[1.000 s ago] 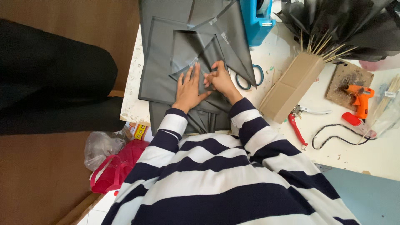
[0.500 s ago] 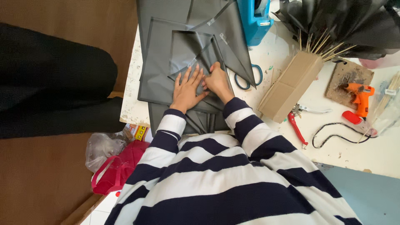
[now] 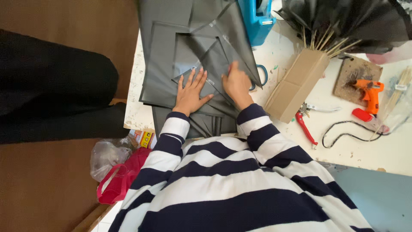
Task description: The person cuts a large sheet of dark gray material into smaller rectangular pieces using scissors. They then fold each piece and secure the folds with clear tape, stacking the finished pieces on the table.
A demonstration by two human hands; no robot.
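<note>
Dark grey sheets (image 3: pixel 167 64) lie stacked and overlapping on the white table (image 3: pixel 365 146), some cut into triangles. My left hand (image 3: pixel 191 92) rests flat on a grey piece, fingers spread. My right hand (image 3: pixel 236 83) presses down on a folded triangular piece (image 3: pixel 240 47) just to the right, its fingers curled at the piece's edge. Both sleeves are striped navy and white.
Blue-handled scissors (image 3: pixel 261 77) peek out from under the grey sheets. A cardboard box (image 3: pixel 296 83) holds wooden sticks, with black material behind it. Red pliers (image 3: pixel 305 126), an orange glue gun (image 3: pixel 368 92) on a board, a blue box (image 3: pixel 257 19), and bags (image 3: pixel 113 167) on the floor.
My two hands, close together before, have moved apart. The right hand slid to the right along the triangular piece. The left hand stays flat on the sheet.
</note>
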